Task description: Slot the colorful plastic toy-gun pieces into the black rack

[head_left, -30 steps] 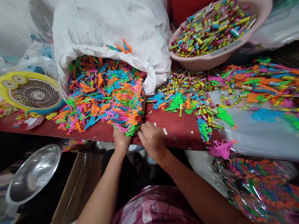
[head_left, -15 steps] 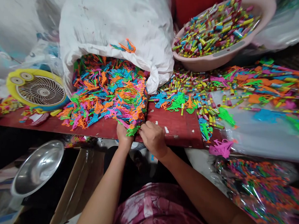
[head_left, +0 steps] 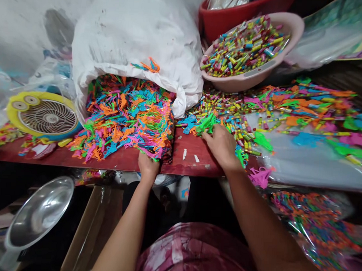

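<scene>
My left hand point(head_left: 148, 165) is at the table's front edge, against the near side of a heap of small colourful plastic pieces point(head_left: 124, 113). Pink and green pieces cover its fingers, so its grip is hidden. To the right, my right hand point(head_left: 222, 143) reaches over the table, thumb and fingers closed at a bright green plastic piece point(head_left: 208, 122). Blue and orange pieces lie beside it. The heap spills from the mouth of a white cloth sack point(head_left: 137, 33). Many small yellow-banded tubes point(head_left: 221, 103) lie behind my right hand.
A pink basin point(head_left: 246, 80) full of such tubes stands at the back right, before a red tub point(head_left: 234, 18). At left are a yellow fan point(head_left: 51, 116) and, lower, a metal bowl point(head_left: 41, 209). Clear plastic sheets point(head_left: 302, 164) cover the table's right part.
My right hand has moved away from my left, rightward and farther back, to the green piece. My left hand stays by the heap. The view has shifted slightly.
</scene>
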### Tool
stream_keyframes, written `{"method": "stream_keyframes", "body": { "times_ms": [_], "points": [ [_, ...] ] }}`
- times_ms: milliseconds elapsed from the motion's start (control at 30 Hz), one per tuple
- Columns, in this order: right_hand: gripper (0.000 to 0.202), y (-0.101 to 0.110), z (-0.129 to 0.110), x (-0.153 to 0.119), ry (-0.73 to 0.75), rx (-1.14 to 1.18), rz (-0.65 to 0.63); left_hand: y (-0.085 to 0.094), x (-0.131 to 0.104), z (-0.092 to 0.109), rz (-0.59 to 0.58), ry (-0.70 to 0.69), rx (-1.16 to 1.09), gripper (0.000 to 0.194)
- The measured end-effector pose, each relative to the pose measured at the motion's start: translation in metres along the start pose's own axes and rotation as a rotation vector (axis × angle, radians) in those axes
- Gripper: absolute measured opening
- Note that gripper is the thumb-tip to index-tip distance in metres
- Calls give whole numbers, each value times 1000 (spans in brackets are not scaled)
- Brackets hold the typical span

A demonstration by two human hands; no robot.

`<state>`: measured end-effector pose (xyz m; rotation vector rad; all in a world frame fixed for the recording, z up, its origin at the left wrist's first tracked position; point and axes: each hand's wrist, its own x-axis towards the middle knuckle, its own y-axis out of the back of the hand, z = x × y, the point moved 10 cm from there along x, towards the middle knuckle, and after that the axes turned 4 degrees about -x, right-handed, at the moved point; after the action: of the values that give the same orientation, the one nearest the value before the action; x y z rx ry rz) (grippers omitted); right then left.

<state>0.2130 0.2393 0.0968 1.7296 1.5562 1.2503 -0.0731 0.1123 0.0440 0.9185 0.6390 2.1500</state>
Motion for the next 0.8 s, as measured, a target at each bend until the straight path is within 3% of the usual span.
{"method": "stream_keyframes", "body": {
  "times_ms": [100, 233, 300, 400, 567, 700, 800],
  "points": [
    [24, 2, -17, -22, 75, 3, 72, 0, 0, -1, -3, 0, 6, 29],
    [15, -42, -88, -67, 339, 177, -179, -1, 0, -4, -13, 5, 23, 28],
    [16, -58, -107, -80, 344, 142, -220, -3, 0, -5, -28, 4, 36, 27],
    [12, -65, -116, -85, 333, 76, -169, -3, 0, -7, -18, 4, 56, 28],
    [14, -58, -117, -88, 408, 160, -46, -4, 1, -6, -17, 4, 28, 31],
    [16, -30, -126, -87, 482, 310, 46, -6, 2, -9, -33, 33, 0, 31],
    [18, -5, -101, -57, 307, 398, 108, -5, 2, -10, -26, 31, 41, 35]
  ]
}}
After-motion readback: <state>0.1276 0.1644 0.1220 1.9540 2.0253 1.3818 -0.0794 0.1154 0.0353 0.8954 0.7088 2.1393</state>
